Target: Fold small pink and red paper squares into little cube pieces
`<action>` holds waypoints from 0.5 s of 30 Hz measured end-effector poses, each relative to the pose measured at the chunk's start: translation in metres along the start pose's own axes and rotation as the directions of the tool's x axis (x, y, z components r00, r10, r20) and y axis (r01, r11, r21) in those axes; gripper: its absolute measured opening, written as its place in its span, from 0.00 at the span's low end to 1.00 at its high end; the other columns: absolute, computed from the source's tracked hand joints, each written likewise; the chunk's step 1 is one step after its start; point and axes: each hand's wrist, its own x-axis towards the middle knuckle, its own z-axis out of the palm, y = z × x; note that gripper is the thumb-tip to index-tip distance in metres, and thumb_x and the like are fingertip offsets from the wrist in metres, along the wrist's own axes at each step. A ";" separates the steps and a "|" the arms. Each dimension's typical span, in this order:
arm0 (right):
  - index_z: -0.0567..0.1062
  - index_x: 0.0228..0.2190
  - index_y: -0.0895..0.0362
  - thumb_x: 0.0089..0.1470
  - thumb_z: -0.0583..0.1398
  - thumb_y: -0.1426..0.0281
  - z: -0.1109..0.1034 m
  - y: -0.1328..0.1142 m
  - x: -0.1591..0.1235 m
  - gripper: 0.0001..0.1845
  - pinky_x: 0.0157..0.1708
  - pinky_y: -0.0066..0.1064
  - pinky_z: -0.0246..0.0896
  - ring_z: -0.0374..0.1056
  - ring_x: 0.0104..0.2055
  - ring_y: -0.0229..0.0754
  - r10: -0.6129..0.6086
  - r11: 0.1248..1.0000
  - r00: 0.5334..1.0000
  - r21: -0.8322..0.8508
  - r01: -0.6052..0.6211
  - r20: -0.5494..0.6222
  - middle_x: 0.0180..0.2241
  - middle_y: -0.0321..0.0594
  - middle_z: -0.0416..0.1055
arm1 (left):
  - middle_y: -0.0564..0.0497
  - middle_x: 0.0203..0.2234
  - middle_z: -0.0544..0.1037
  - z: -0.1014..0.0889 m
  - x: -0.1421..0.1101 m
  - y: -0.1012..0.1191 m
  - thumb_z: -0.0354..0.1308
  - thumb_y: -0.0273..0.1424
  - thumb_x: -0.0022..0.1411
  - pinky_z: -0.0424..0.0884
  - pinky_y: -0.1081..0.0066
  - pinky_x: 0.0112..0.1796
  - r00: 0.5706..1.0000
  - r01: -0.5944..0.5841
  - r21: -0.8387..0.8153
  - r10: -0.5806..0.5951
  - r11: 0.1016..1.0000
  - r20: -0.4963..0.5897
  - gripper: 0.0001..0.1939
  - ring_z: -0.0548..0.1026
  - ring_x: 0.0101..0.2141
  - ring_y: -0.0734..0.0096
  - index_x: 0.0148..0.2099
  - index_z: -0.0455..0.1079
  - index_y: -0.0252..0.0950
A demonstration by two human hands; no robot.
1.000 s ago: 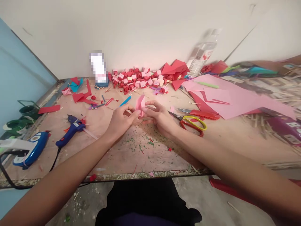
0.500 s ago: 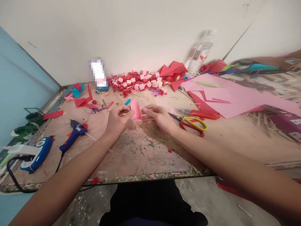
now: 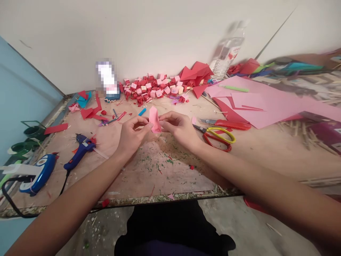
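I see pink trough-shaped folded paper (image 3: 154, 121), long axis pointing away; left hand (image 3: 132, 134) pinches its left side; right hand (image 3: 181, 130) at right edge, pinch unclear.

No text can be read with certainty: the red-and-white label (image 3: 233, 53) on the clear plastic bottle (image 3: 225, 58), the white sticker (image 3: 85, 144) on the blue glue gun (image 3: 77, 155) and the pale marks on the purple box (image 3: 321, 129) are blurred or too small.
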 end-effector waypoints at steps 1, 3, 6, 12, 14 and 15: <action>0.82 0.34 0.55 0.53 0.69 0.66 0.000 0.001 0.000 0.07 0.46 0.40 0.77 0.77 0.42 0.44 -0.008 1.000 1.000 -0.024 0.008 -0.003 0.41 0.41 0.82 | 0.48 0.36 0.84 0.001 -0.001 0.000 0.72 0.36 0.57 0.80 0.67 0.39 1.000 -0.003 -0.004 0.003 1.000 0.001 0.10 0.83 0.37 0.64 0.30 0.76 0.38; 0.82 0.35 0.55 0.53 0.68 0.67 0.000 0.001 0.000 0.06 0.45 0.40 0.77 0.76 0.41 0.44 -0.015 0.998 1.000 -0.058 0.015 -0.011 0.40 0.41 0.82 | 0.49 0.36 0.85 0.002 -0.001 0.000 0.72 0.35 0.57 0.81 0.68 0.39 1.000 -0.005 -0.009 0.005 1.000 0.001 0.09 0.83 0.37 0.64 0.30 0.77 0.38; 0.82 0.35 0.55 0.54 0.67 0.66 0.000 -0.001 0.000 0.07 0.44 0.40 0.76 0.77 0.41 0.44 -0.018 0.998 1.000 -0.063 0.018 -0.010 0.41 0.42 0.82 | 0.49 0.36 0.85 0.002 -0.002 0.000 0.72 0.35 0.57 0.81 0.68 0.39 1.000 0.002 -0.007 -0.002 1.000 0.003 0.08 0.83 0.38 0.64 0.32 0.77 0.39; 0.83 0.35 0.56 0.50 0.73 0.65 0.002 -0.002 0.000 0.11 0.45 0.41 0.77 0.79 0.42 0.46 -0.010 0.999 1.000 -0.044 0.010 0.000 0.39 0.43 0.83 | 0.50 0.36 0.85 0.000 0.001 -0.001 0.73 0.36 0.57 0.82 0.66 0.41 0.999 -0.025 -0.015 0.025 1.000 0.038 0.09 0.84 0.38 0.64 0.34 0.79 0.39; 0.83 0.34 0.55 0.49 0.73 0.65 0.002 -0.002 0.001 0.10 0.45 0.40 0.77 0.79 0.41 0.46 -0.002 1.000 1.000 -0.026 0.002 -0.016 0.38 0.42 0.83 | 0.50 0.36 0.85 0.000 0.001 -0.001 0.73 0.36 0.57 0.82 0.66 0.42 0.999 -0.028 -0.018 0.028 0.999 0.039 0.08 0.84 0.38 0.64 0.35 0.79 0.39; 0.83 0.33 0.55 0.50 0.73 0.65 0.002 -0.002 0.001 0.09 0.45 0.40 0.77 0.79 0.41 0.46 0.005 1.000 1.000 -0.007 -0.005 -0.019 0.38 0.42 0.83 | 0.49 0.36 0.85 0.000 0.001 -0.001 0.73 0.36 0.57 0.82 0.66 0.43 0.999 -0.026 -0.019 0.027 0.999 0.036 0.08 0.84 0.38 0.64 0.35 0.80 0.39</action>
